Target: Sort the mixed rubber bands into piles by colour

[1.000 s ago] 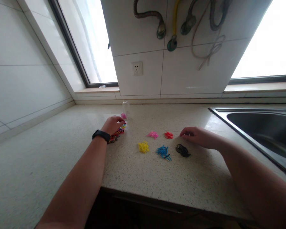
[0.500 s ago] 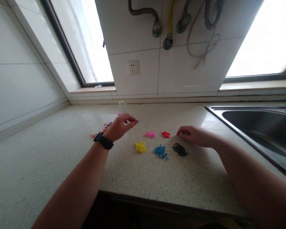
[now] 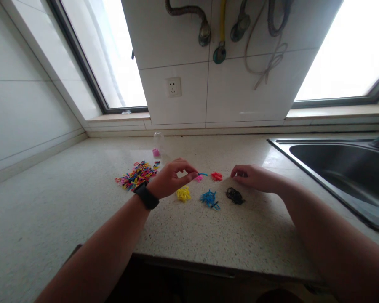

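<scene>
You have two hands over the table (image 3: 177, 235), and your left hand (image 3: 170, 179) has thumb and forefinger pinched together at the tips, a rounded gap behind them, with one thin blue strand (image 3: 203, 174) in the pinch, pointing out to the right. Your right hand (image 3: 251, 176) is low over the table with its fingers loosely curled; you cannot tell whether anything is tucked inside. Five single-colour piles lie around your hands, one of each colour: the pink pile (image 3: 198, 179) is partly hidden by your left fingertips, the red pile (image 3: 216, 176) sits just left of your right fingertips, the yellow pile (image 3: 183, 194) is on the near side of your left thumb, the blue pile (image 3: 210, 199) lies nearer you and between your hands, and the black pile (image 3: 235, 196) is just on the near side of your right fingers. One mixed-colour heap (image 3: 135, 174) spreads left of your left hand; its pieces are too small to count. Beyond that hand stand one clear container (image 3: 158, 139) and one pink clump (image 3: 156, 152). One black watch (image 3: 146, 195) circles your left wrist, and one sink (image 3: 337, 168) lies right of your right hand.
</scene>
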Available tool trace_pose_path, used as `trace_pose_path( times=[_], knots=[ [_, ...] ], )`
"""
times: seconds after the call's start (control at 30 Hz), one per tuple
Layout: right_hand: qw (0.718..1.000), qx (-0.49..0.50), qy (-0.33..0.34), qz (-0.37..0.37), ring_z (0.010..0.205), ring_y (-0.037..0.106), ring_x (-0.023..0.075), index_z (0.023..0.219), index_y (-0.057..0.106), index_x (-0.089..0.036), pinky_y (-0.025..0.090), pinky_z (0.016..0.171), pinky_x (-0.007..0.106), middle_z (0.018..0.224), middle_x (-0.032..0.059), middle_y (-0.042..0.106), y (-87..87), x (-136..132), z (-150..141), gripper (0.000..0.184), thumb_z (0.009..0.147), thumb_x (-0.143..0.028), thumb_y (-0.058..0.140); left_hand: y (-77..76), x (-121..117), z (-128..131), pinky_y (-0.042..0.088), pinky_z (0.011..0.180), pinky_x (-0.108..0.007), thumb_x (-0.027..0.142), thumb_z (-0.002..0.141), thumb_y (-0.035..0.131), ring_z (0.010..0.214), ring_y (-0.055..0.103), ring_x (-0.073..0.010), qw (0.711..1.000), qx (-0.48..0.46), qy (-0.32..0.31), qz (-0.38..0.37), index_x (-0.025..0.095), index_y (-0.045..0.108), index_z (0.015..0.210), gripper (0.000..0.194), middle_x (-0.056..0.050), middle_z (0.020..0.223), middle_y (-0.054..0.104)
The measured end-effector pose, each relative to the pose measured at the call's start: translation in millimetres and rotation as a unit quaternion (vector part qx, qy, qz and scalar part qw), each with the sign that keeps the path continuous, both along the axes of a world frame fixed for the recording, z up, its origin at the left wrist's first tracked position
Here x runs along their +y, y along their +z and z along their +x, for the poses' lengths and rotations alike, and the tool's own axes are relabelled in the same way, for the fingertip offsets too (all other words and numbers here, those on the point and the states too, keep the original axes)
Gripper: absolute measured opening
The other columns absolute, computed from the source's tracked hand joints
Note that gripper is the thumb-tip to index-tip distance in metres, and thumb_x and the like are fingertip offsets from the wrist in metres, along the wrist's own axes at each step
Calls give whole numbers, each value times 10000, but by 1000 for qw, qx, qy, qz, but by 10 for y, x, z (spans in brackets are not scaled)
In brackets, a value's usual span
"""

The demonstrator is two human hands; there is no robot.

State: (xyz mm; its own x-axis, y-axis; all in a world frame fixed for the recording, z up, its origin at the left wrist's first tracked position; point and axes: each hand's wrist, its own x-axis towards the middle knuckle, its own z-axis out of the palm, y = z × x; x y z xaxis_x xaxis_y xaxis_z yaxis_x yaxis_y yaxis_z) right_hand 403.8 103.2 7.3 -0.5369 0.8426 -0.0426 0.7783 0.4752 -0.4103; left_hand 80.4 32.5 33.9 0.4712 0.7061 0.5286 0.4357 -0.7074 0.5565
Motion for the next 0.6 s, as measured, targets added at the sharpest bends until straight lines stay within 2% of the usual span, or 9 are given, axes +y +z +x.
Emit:
trace_pose_path(
  times=[0.6],
  knots=[
    [1000, -1, 5, 15, 733, 607, 189, 1019, 677, -213, 425, 664, 307, 883, 66, 701, -28, 6, -5, 248, 885, -369, 536, 12, -101, 111, 473, 769, -303, 318, 938, 610, 809, 589, -151, 1000, -15, -21, -10, 184, 719, 921, 173, -45, 839, 654]
  ],
)
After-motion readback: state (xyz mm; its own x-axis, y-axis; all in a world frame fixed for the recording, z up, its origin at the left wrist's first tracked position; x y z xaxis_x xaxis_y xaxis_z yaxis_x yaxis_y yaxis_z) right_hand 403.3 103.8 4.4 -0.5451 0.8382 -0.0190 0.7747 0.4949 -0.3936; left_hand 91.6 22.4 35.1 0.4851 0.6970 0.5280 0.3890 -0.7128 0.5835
